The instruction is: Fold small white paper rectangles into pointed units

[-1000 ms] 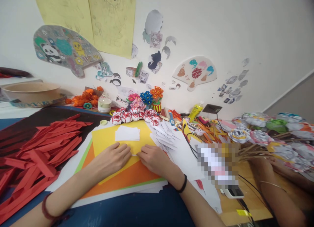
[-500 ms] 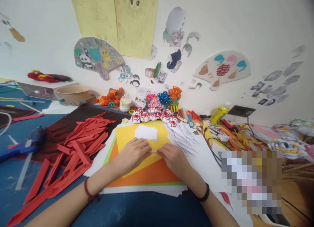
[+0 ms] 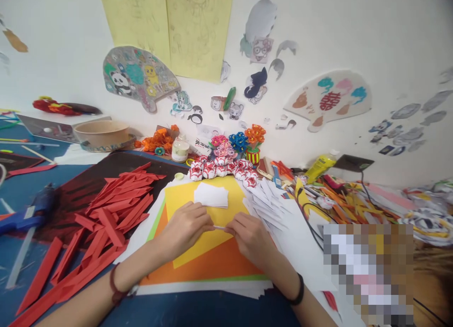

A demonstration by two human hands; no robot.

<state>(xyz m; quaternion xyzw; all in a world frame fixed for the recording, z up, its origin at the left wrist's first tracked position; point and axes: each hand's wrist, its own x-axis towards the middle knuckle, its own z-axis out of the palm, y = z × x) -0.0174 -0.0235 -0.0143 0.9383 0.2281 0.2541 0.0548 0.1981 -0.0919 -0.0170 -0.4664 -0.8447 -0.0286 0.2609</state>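
Observation:
Between my two hands a thin, narrow strip of white paper (image 3: 220,228) is held level, one end in each hand. My left hand (image 3: 189,225) pinches its left end and my right hand (image 3: 247,235) its right end; the fingers hide most of it. Under the hands lies yellow paper (image 3: 193,256) on top of orange paper (image 3: 212,270), with green and white sheets beneath. Just beyond my fingers rests a small stack of white paper pieces (image 3: 211,196). Folded white paper strips (image 3: 267,202) are spread to the right of my right hand.
Red folded paper strips (image 3: 116,204) are heaped at the left, beside a blue glue gun (image 3: 31,213). Red-and-white paper balls (image 3: 221,169) and small flowers (image 3: 238,142) stand behind the sheets. A yellow bottle (image 3: 321,166), a cable and paper scraps crowd the right.
Both hands have drawn slightly closer to me and a little apart, so more of the white strip shows between them. The camera view has shifted slightly.

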